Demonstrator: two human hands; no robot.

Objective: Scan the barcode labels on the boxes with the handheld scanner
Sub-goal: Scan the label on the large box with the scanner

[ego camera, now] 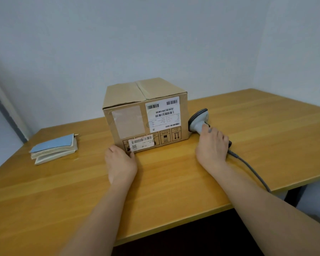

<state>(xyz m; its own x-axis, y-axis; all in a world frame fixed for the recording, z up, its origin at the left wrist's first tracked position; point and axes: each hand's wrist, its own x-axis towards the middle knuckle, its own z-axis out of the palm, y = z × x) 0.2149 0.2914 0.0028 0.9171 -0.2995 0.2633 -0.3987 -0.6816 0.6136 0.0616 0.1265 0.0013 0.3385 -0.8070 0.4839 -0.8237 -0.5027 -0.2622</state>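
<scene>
Right hand [211,146] is gripping the scanner [199,121] at centre right, fingers wrapped; left hand [121,163] fingers are curling against the box [137,117] corner.

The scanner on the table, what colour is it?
Light grey, dark head, in the head view: scanner.

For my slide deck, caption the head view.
Right hand grips the scanner beside the box; left hand touches its lower corner.

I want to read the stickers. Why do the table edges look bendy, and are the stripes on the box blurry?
Head view: the wide lens curves the table edges. Bars on the box stickers show, but the small print is too soft to read. Light is even, no strong glare; the right hand hides the scanner handle.
</scene>
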